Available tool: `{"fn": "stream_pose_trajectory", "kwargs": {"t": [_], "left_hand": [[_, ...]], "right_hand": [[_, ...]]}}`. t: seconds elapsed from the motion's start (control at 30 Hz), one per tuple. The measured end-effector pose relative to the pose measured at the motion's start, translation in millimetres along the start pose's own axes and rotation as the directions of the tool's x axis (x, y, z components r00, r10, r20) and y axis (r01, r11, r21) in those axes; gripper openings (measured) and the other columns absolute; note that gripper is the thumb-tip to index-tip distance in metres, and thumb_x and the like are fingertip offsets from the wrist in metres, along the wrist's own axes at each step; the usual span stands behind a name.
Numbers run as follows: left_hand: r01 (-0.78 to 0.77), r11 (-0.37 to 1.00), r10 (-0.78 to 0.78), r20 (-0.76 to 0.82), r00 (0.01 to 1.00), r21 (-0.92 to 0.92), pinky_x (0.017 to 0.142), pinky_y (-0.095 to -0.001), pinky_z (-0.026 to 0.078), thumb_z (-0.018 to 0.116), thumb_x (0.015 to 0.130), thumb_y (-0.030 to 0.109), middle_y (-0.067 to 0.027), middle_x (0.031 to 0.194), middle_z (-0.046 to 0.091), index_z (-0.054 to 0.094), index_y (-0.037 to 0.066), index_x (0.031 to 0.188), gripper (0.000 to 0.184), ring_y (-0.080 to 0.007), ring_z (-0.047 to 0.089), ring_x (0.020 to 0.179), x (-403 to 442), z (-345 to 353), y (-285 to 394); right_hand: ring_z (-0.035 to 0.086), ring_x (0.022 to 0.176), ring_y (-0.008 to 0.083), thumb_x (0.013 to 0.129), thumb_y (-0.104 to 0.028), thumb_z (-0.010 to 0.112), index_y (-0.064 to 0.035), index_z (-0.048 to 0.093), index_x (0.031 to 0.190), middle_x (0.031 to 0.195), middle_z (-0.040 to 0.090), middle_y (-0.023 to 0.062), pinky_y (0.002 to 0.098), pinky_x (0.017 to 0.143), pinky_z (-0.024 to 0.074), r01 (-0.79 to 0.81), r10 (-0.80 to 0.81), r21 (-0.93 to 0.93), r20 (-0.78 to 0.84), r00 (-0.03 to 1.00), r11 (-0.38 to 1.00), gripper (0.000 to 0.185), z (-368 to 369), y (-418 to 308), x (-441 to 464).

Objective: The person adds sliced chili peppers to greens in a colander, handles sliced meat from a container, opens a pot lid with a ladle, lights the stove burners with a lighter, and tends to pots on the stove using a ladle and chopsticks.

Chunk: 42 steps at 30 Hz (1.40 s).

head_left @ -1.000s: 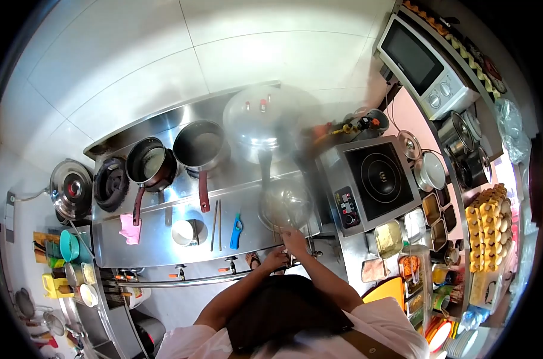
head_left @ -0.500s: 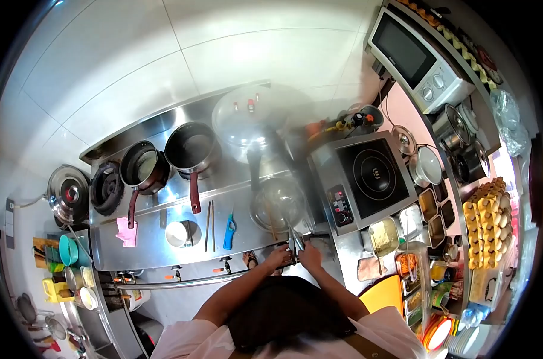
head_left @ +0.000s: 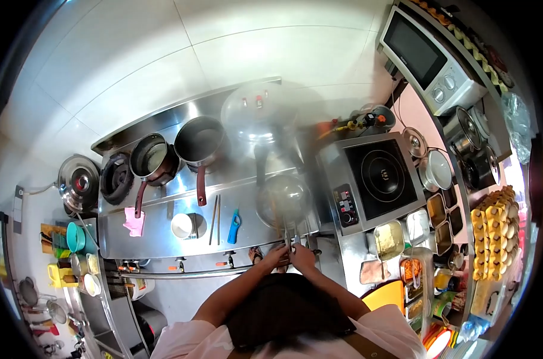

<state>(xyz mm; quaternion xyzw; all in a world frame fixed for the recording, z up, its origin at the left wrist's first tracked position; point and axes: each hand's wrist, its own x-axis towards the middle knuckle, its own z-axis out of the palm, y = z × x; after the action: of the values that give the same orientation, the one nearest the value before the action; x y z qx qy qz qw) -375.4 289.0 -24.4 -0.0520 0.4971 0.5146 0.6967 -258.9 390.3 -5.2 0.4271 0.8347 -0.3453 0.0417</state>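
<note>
Side by side at the counter's front edge, my left hand [head_left: 276, 256] and my right hand [head_left: 302, 256] are closed around the near ends of metal tongs [head_left: 291, 236]. The tongs point away from me toward a round metal bowl [head_left: 285, 200], blurred by steam. Whether their tips touch anything inside is hidden. Behind the bowl, a large steaming pan under a domed lid [head_left: 256, 116] has its dark handle toward me. A blue lighter [head_left: 234, 227], dark chopsticks [head_left: 214, 220] and a white cup [head_left: 182, 226] lie or stand left of the bowl.
Two dark pots [head_left: 201, 142] with red handles are at the back left. A pink cloth [head_left: 134, 222] lies near the left end. An induction cooker [head_left: 382, 179] stands at right, with food trays [head_left: 389, 240] before it and egg cartons [head_left: 490, 236] beyond.
My right hand has come back from the bowl's near edge to beside my left hand, onto the tongs. The camera view has shifted slightly. The lighter, cup and chopsticks stay put.
</note>
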Motion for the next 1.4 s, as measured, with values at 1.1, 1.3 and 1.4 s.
{"fn": "stream_pose_trajectory", "kwargs": {"t": [1.1, 1.3, 1.4], "left_hand": [[-0.088, 0.994, 0.106, -0.705, 0.701, 0.062, 0.072, -0.0363, 0.054, 0.061, 0.092, 0.027, -0.0119, 0.109, 0.069, 0.048, 0.003, 0.137, 0.053, -0.0242, 0.068, 0.091, -216.1, -257.1, -179.1], [-0.081, 0.992, -0.037, -0.845, 0.534, -0.095, 0.055, -0.0332, 0.05, 0.066, 0.082, 0.014, -0.0079, 0.084, 0.068, 0.062, 0.005, 0.098, 0.019, -0.0181, 0.064, 0.067, -270.8, -314.4, -271.7], [-0.027, 0.997, -0.058, -0.893, 0.446, -0.079, 0.052, -0.0324, 0.05, 0.067, 0.076, 0.008, -0.008, 0.072, 0.066, 0.062, 0.004, 0.088, 0.014, -0.0178, 0.062, 0.06, -284.8, -331.1, -302.5]], "right_hand": [[0.067, 0.084, 0.0302, 0.09, -0.019, 0.06, -0.0033, 0.061, 0.109, 0.095, 0.068, 0.0145, 0.0387, 0.077, 0.0526, -0.084, 0.16, 0.214, -0.365, 0.917, 0.973, 0.025, 44.1, 61.6, -12.6], [0.066, 0.083, 0.0287, 0.089, -0.007, 0.06, -0.0042, 0.059, 0.112, 0.09, 0.066, 0.0134, 0.0404, 0.075, 0.0516, 0.138, 0.034, 0.29, -0.518, 0.855, 0.947, 0.024, 57.2, -32.2, -49.5], [0.065, 0.084, 0.0265, 0.088, -0.007, 0.061, -0.0048, 0.059, 0.112, 0.09, 0.065, 0.0119, 0.0372, 0.076, 0.0517, 0.219, -0.101, 0.238, -0.428, 0.898, 0.946, 0.024, 86.7, -54.9, -51.9]]}}
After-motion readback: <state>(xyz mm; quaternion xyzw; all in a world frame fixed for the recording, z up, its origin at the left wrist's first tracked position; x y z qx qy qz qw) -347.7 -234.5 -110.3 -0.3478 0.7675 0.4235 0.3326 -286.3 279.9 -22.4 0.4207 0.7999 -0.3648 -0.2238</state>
